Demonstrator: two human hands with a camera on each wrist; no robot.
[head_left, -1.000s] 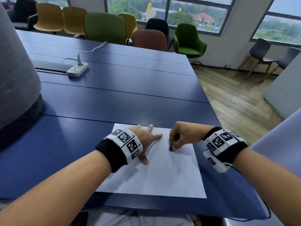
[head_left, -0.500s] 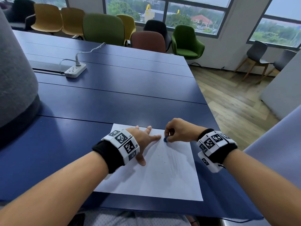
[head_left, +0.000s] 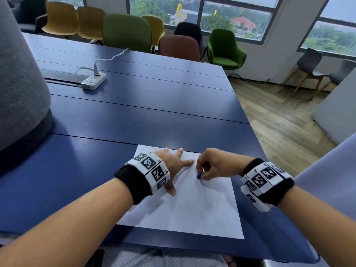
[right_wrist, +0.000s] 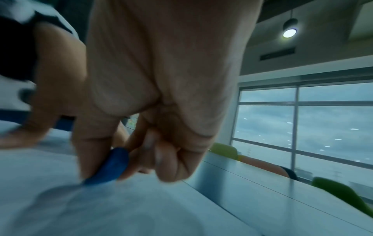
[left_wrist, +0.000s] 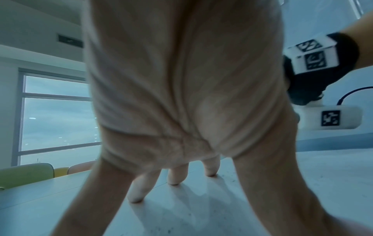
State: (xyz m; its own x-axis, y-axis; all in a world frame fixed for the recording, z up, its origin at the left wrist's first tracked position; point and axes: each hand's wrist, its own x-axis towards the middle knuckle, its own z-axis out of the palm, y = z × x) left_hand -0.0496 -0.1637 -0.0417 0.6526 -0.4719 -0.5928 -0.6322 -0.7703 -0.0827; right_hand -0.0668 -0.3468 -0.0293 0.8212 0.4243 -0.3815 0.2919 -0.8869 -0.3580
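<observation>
While under the paper (head_left: 192, 212), blue table (head_left: 154, 116); chairs (head_left: 126, 31) beyond.

No words read clearly; a yellow arch sign (head_left: 180, 5) beyond the window (head_left: 237, 8) is perhaps McDonald's.

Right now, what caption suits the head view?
Left hand steadies white paper while right hand presses a blue eraser on it.

Soft, overcast daylight from the windows (head_left: 231, 18) lights the head view evenly. A pale sheen lies on the desk (head_left: 154, 105), whose straight seams bow toward the frame edges. The left hand (head_left: 171, 165) throws faint, diffuse shadows on the paper (head_left: 192, 212). Both wrist views carry a cold blue cast. The right hand (right_wrist: 161, 71) and blue piece (right_wrist: 113, 164) are motion-smeared, and a ceiling lamp (right_wrist: 289, 32) flares.
</observation>
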